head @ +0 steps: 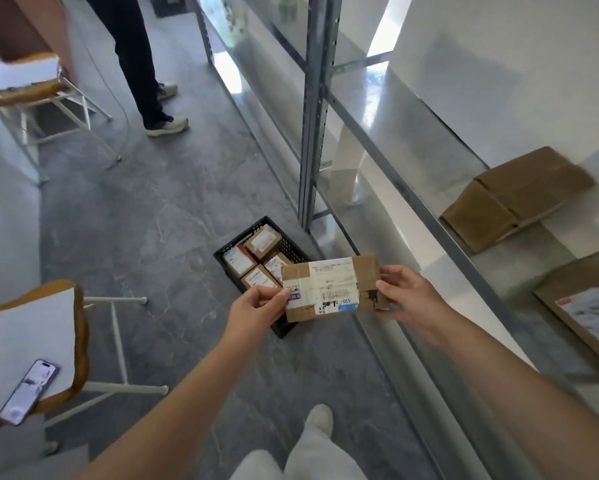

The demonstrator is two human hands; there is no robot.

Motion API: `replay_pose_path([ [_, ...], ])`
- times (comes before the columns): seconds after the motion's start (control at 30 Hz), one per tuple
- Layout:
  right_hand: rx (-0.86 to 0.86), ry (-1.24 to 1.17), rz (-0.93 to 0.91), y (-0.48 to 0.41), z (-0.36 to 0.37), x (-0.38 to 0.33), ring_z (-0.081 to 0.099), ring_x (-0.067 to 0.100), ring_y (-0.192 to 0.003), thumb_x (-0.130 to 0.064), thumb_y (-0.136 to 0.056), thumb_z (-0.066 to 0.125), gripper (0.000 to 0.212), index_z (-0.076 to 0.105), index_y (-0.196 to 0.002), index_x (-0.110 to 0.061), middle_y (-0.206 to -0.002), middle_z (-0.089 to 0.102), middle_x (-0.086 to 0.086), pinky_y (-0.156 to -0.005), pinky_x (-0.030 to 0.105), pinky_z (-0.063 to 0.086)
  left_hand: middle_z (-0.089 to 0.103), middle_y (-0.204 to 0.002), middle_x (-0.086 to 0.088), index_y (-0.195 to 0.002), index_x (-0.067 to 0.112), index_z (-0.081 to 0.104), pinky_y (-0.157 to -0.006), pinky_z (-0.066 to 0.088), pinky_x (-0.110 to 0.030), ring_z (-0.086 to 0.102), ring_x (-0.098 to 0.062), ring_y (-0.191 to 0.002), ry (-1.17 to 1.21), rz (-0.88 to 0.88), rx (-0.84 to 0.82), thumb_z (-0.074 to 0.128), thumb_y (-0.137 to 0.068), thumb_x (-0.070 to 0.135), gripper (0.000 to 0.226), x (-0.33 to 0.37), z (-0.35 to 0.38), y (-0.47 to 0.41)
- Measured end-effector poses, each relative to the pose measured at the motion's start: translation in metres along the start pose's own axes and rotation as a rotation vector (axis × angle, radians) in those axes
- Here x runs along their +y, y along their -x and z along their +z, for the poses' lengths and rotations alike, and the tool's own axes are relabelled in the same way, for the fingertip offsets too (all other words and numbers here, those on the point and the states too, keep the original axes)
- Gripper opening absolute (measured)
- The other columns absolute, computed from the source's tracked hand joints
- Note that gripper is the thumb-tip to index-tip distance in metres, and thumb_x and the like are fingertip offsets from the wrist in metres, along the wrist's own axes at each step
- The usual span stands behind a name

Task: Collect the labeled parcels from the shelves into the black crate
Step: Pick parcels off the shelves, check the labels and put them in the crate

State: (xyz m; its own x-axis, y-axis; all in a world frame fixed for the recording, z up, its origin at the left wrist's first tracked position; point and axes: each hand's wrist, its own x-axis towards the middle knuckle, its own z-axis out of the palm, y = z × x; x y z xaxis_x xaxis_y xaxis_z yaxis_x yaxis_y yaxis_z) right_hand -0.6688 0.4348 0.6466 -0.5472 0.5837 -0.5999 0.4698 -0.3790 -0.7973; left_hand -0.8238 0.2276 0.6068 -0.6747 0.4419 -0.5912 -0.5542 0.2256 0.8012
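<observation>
Four labelled parcels (261, 242) lie in the black crate (293, 249) on the floor, and over its near end the left hand (255, 308) pinches one end of a flat taped parcel (365, 268) while the right hand (407, 296) grips the other. Judged step: carrying to the crate; next it must be lowered level into what room remains. Label (325, 289) legible only as "530-"; rest blurred.

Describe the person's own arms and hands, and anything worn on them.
The left forearm and right forearm are bare to the frame's edge: no sleeves show. The left hand and right hand wear no gloves; no watch or bracelet shows at either wrist.
</observation>
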Motion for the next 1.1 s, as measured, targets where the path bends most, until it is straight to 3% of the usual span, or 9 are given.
replay_pose_path([
  [0.3, -0.022, 0.146, 0.035, -0.062, 0.019, 0.001, 0.064, 0.024, -0.106, -0.001, -0.098, 0.054, 0.030, 0.053, -0.127, -0.010, -0.124, 0.062, 0.007, -0.075, 0.033, 0.058, 0.077, -0.089, -0.008, -0.091, 0.003, 0.071, -0.077, 0.057, -0.026, 0.075, -0.019, -0.086, 0.016, -0.086, 0.093, 0.076, -0.084, 0.016, 0.015, -0.027, -0.001, -0.040],
  [0.43, -0.010, 0.214, 0.063, -0.095, 0.036, 0.010, 0.064, 0.026, -0.108, 0.000, -0.097, 0.054, 0.029, 0.055, -0.124, -0.011, -0.125, 0.061, 0.008, -0.089, 0.046, 0.057, 0.078, -0.088, -0.005, -0.090, 0.003, 0.070, -0.078, 0.059, -0.028, 0.075, -0.017, -0.086, 0.001, -0.156, 0.123, 0.075, -0.085, 0.015, 0.014, -0.040, -0.008, -0.065],
  [0.63, 0.027, 0.307, 0.098, -0.155, 0.064, 0.026, 0.060, 0.024, -0.117, 0.001, -0.095, 0.057, 0.028, 0.059, -0.105, -0.024, -0.125, 0.062, 0.004, -0.094, 0.052, 0.054, 0.076, -0.091, -0.004, -0.090, 0.006, 0.069, -0.071, 0.057, -0.021, 0.073, -0.015, -0.086, -0.049, -0.267, 0.145, 0.074, -0.086, 0.017, 0.013, -0.055, -0.024, -0.123],
  [0.83, 0.051, 0.402, 0.130, -0.224, 0.105, 0.044, 0.060, 0.017, -0.118, 0.001, -0.094, 0.058, 0.033, 0.058, -0.103, -0.030, -0.117, 0.064, -0.009, -0.099, 0.047, 0.052, 0.074, -0.094, -0.004, -0.092, 0.010, 0.066, -0.082, 0.060, -0.038, 0.071, -0.018, -0.089, -0.142, -0.377, 0.117, 0.079, -0.082, 0.016, 0.018, -0.073, -0.050, -0.194],
  [1.0, 0.053, 0.453, 0.118, -0.280, 0.137, 0.079, 0.060, 0.008, -0.115, 0.004, -0.095, 0.053, 0.031, 0.057, -0.117, -0.017, -0.119, 0.066, -0.005, -0.102, 0.037, 0.050, 0.073, -0.094, -0.009, -0.097, 0.008, 0.061, -0.082, 0.060, -0.041, 0.071, -0.022, -0.087, -0.208, -0.437, 0.112, 0.079, -0.077, 0.004, 0.027, -0.103, -0.069, -0.256],
  [1.1, 0.037, 0.494, 0.133, -0.309, 0.144, 0.109, 0.061, 0.009, -0.114, 0.001, -0.096, 0.054, 0.032, 0.056, -0.110, -0.028, -0.114, 0.066, -0.010, -0.097, 0.032, 0.052, 0.070, -0.094, -0.012, -0.097, 0.005, 0.059, -0.079, 0.059, -0.037, 0.070, -0.023, -0.087, -0.238, -0.456, 0.121, 0.076, -0.080, 0.000, 0.025, -0.124, -0.075, -0.290],
])
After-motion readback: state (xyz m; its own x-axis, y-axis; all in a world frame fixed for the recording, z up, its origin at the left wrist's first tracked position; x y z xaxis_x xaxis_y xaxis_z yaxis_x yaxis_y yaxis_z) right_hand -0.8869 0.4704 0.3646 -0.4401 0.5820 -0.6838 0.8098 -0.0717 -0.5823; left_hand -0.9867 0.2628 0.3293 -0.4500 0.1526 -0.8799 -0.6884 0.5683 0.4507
